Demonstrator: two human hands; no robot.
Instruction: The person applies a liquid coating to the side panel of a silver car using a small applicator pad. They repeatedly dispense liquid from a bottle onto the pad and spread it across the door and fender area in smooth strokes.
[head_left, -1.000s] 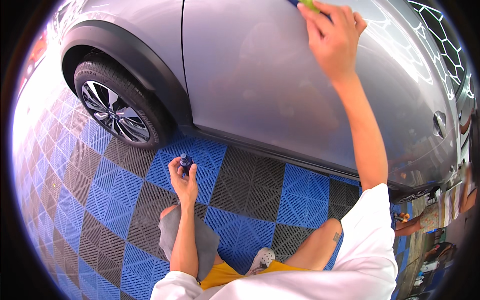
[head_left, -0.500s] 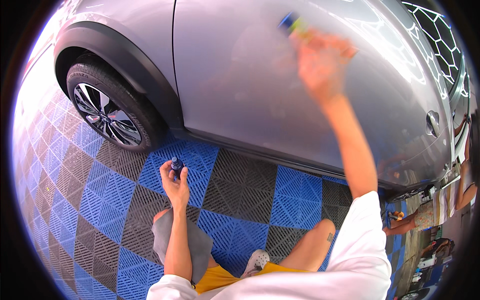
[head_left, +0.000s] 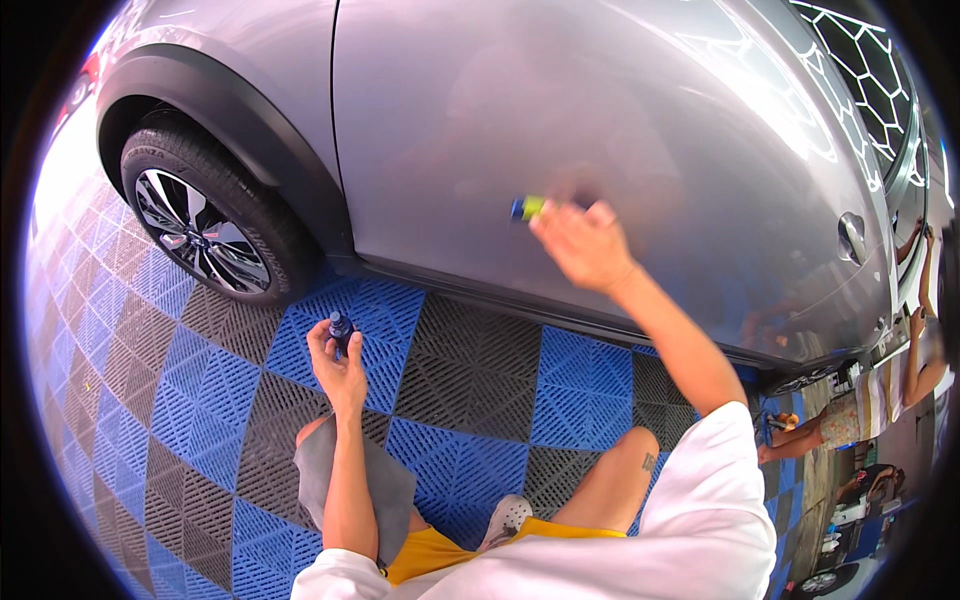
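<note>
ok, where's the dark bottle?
The dark bottle is left of centre in the head view, held in the left hand, below and right of the car wheel at left.

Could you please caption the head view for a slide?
Right hand holds a blue-and-green block at a grey car door; left hand holds a dark bottle.

White shirt point(head_left: 690, 525), yellow shorts point(head_left: 432, 553)
</note>
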